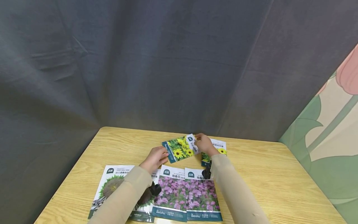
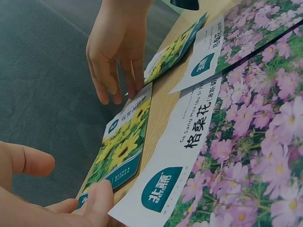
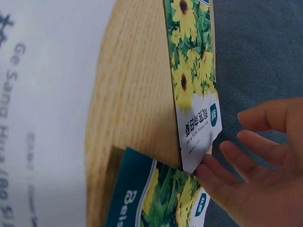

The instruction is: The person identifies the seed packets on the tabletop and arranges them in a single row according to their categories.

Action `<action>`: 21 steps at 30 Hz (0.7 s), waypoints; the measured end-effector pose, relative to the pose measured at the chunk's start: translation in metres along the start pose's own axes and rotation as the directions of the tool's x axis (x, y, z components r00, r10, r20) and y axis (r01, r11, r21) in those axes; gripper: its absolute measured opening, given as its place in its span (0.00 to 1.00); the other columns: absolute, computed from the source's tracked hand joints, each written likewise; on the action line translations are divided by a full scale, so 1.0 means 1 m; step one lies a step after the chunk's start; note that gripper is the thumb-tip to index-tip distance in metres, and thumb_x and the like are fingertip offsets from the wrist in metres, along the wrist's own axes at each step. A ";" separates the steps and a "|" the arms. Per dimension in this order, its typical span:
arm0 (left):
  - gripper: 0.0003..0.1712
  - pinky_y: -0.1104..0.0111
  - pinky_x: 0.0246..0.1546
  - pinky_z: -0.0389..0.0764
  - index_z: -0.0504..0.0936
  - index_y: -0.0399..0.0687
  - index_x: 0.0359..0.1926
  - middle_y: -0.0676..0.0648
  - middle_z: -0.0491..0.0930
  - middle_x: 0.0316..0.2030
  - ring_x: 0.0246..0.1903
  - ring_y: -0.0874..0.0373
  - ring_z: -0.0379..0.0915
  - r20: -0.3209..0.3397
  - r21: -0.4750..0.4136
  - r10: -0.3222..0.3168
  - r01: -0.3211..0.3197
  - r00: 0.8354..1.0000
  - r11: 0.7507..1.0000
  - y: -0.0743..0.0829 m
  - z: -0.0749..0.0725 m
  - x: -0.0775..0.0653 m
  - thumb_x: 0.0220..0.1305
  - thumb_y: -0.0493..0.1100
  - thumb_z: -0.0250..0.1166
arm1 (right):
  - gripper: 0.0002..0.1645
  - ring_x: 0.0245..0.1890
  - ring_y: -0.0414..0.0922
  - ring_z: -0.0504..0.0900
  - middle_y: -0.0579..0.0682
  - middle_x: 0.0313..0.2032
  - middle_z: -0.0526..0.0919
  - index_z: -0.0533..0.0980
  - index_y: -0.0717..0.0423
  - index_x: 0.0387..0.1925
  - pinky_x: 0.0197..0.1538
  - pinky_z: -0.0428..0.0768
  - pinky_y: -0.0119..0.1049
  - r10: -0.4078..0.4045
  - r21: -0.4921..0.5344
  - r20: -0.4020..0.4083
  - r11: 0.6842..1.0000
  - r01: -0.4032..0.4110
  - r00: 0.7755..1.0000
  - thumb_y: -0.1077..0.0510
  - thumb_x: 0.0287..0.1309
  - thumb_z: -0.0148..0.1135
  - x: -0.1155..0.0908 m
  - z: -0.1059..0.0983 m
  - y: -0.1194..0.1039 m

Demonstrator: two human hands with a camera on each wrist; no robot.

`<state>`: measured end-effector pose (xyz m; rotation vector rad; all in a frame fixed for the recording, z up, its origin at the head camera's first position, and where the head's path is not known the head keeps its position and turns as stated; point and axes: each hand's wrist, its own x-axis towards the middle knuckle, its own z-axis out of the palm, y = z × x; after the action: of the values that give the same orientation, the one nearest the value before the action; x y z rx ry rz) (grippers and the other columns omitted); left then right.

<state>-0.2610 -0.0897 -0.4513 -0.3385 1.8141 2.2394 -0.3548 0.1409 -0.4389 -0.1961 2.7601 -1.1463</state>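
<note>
A seed packet with yellow flowers [image 1: 180, 147] lies slanted near the far side of the table. My left hand [image 1: 154, 158] is at its dark-banded end; in the left wrist view the thumb stands apart and the fingertips [image 2: 100, 196] touch that end. At the white end is my right hand [image 1: 205, 144], its fingers loosely spread. In the right wrist view, a fingertip [image 3: 203, 172] meets the packet's corner. A second yellow-flower packet [image 1: 219, 144] lies partly hidden behind the right hand and wrist.
Two pink-flower packets [image 1: 170, 193] lie side by side at the table's near edge. Left of them are sunflower packets [image 1: 112, 186], partly covered by my left sleeve. A grey curtain [image 1: 179, 77] hangs behind the wooden table [image 1: 265, 174]; a flower-patterned surface [image 1: 330, 137] stands right.
</note>
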 end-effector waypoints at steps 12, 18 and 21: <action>0.35 0.56 0.67 0.71 0.53 0.28 0.76 0.30 0.61 0.70 0.64 0.43 0.64 -0.051 0.012 0.043 -0.042 0.998 0.999 0.001 0.003 0.007 0.70 0.32 0.49 | 0.26 0.60 0.60 0.74 0.66 0.59 0.75 0.72 0.68 0.63 0.60 0.76 0.52 -0.042 0.092 -0.097 0.994 0.052 0.994 0.71 0.62 0.57 0.005 -0.004 0.002; 0.33 0.55 0.65 0.74 0.54 0.30 0.75 0.31 0.69 0.60 0.56 0.45 0.73 -0.035 -0.015 0.067 -0.068 0.997 0.998 0.000 0.006 0.006 0.73 0.34 0.51 | 0.29 0.56 0.59 0.76 0.66 0.56 0.77 0.74 0.69 0.61 0.56 0.78 0.50 -0.041 0.098 -0.114 0.994 0.052 0.993 0.74 0.55 0.57 0.000 -0.010 0.002; 0.31 0.56 0.62 0.77 0.56 0.31 0.73 0.35 0.74 0.52 0.46 0.52 0.77 -0.044 -0.038 0.084 -0.086 0.996 0.996 0.000 0.007 0.006 0.74 0.35 0.53 | 0.28 0.57 0.59 0.77 0.66 0.56 0.78 0.75 0.69 0.61 0.55 0.79 0.48 -0.041 0.136 -0.110 0.989 0.056 0.993 0.73 0.55 0.58 -0.003 -0.014 0.002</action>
<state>-0.2666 -0.0829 -0.4520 -0.3241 1.8397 2.3453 -0.3548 0.1528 -0.4304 -0.1916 2.7657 -1.3949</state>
